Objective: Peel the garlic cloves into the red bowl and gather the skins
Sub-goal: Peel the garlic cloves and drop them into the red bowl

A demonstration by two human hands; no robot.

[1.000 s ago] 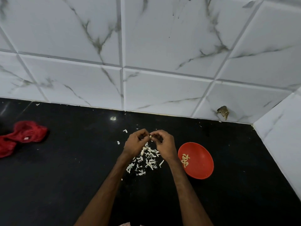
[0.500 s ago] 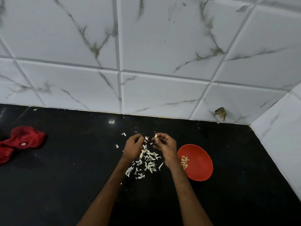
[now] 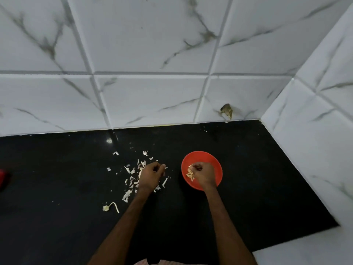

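Glossy black stone counter [image 3: 248, 188]. Round red plastic bowl [image 3: 214, 161] beneath right hand [image 3: 203, 175], pale peeled garlic cloves [image 3: 190, 175] inside. Right hand curled, seemingly pinching one clove. Left hand [image 3: 150, 176] curled over papery white garlic skins [image 3: 131, 171]; hold unclear. Risk: high release bounces clove out.

Both forearms bare, reaching forward, well apart. Left hand [image 3: 151, 177] knuckles up, fingers curled under. Right hand [image 3: 203, 175] likewise curled, fingertips bunched. Contents of either grip unclear.

Showing a red bowl [image 3: 202, 155], pale yellowish cloves [image 3: 190, 175], white skins [image 3: 131, 171], black counter [image 3: 57, 180], grey-veined white tiles [image 3: 143, 35].
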